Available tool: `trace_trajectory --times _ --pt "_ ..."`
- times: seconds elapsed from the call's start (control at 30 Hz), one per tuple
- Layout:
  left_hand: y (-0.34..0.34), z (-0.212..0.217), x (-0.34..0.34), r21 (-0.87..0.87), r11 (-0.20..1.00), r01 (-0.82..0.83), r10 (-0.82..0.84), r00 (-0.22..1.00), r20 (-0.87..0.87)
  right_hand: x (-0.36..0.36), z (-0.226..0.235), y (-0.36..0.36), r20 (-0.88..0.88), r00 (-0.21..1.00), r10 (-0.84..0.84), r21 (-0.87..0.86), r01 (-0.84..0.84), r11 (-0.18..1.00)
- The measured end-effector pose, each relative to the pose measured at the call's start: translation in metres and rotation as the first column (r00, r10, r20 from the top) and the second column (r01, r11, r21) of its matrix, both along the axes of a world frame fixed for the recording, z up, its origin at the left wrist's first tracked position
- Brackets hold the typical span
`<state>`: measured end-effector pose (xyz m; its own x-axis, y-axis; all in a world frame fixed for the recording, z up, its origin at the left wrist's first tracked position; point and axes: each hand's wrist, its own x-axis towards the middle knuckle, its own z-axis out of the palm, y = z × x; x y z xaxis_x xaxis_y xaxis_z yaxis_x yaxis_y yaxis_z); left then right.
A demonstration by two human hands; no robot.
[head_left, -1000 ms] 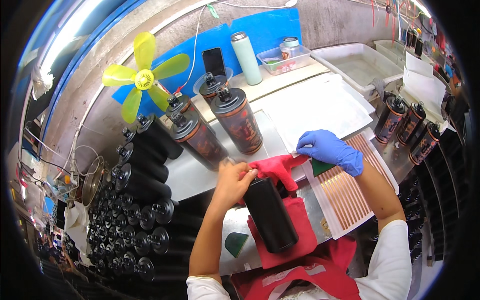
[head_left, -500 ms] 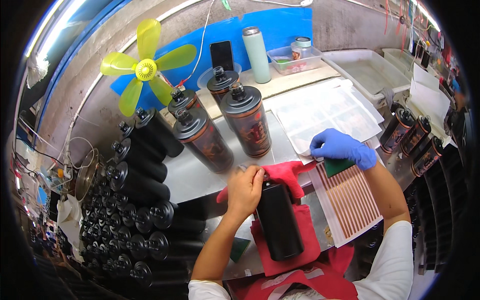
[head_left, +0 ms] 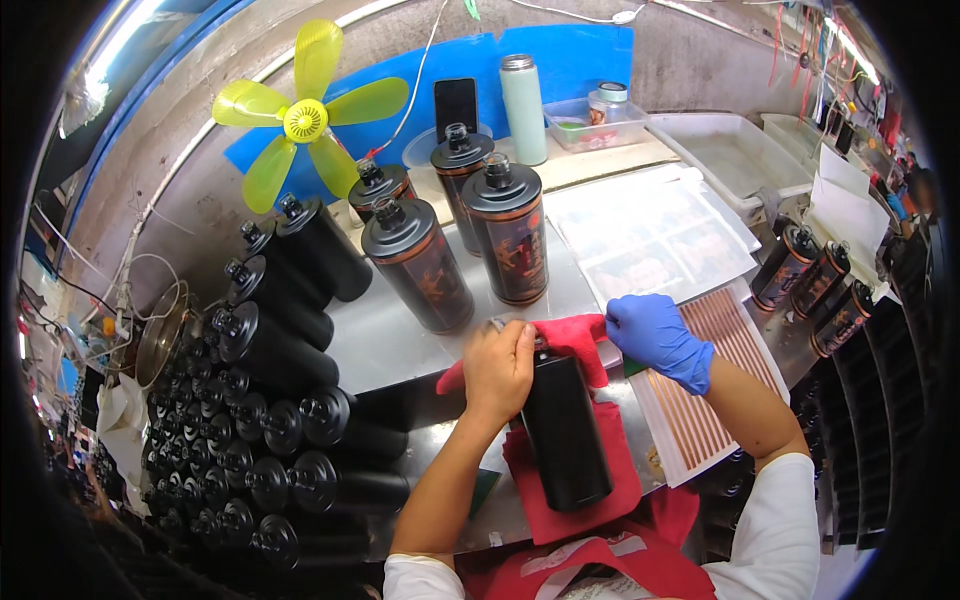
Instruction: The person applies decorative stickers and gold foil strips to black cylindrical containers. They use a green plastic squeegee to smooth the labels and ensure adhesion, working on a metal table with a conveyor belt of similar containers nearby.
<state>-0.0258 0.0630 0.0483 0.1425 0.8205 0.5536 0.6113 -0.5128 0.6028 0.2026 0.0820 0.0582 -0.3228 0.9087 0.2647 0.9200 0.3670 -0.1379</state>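
A matte black bottle (head_left: 568,435) lies on a folded red cloth (head_left: 622,455) in front of me, its neck pointing away. My left hand (head_left: 500,370), bare, is closed at the bottle's neck end, thumb beside the neck; a small greyish bit shows at its fingertips. Another red cloth (head_left: 570,328) is bunched behind the neck. My right hand (head_left: 655,340), in a blue glove, is curled closed at that cloth's right end. An edge of a green pad (head_left: 633,368) shows beneath it; what its fingers hold is hidden. Below lies a sheet of copper-coloured strips (head_left: 705,415).
Several printed dark bottles (head_left: 505,240) stand on the metal table, with more black bottles (head_left: 275,345) crowded at the left. Printed sheets (head_left: 655,240) lie behind my right hand. A yellow-green fan (head_left: 304,121), pale green flask (head_left: 522,115) and plastic tub (head_left: 730,160) are farther back.
My right hand has moved left and down toward the bottle's neck, its fingers more curled, and the green pad is now mostly hidden. My left hand stays at the neck. The view has shifted slightly.
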Motion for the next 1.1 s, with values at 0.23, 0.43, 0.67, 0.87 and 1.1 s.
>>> trace_trajectory --times 0.23,0.43,0.67,0.87,1.1 --pt "-0.003 0.001 -0.004 -0.048 0.999 -0.018 0.016 0.999 -0.042 0.044 0.014 0.022 -0.717 0.589 -0.373 -0.518 -0.093 0.85" --pt "-0.002 0.0 -0.002 -0.048 0.999 -0.018 0.017 0.999 -0.031 0.081 0.008 0.027 -0.728 0.509 -0.46 -0.564 -0.061 0.824" --pt "-0.001 0.0 -0.001 -0.024 1.0 0.003 -0.003 1.0 0.013 0.093 0.03 0.023 -0.765 0.536 -0.358 -0.441 -0.03 0.897" --pt "-0.001 0.0 -0.004 -0.1 0.995 -0.002 0.001 1.0 -0.01 0.142 0.049 0.025 -0.852 0.369 -0.371 -0.341 0.146 0.929" --pt "0.0 0.002 0.007 -0.117 0.992 0.041 -0.037 0.999 0.036 0.336 0.018 0.021 -0.889 0.286 -0.357 -0.152 0.552 0.82"
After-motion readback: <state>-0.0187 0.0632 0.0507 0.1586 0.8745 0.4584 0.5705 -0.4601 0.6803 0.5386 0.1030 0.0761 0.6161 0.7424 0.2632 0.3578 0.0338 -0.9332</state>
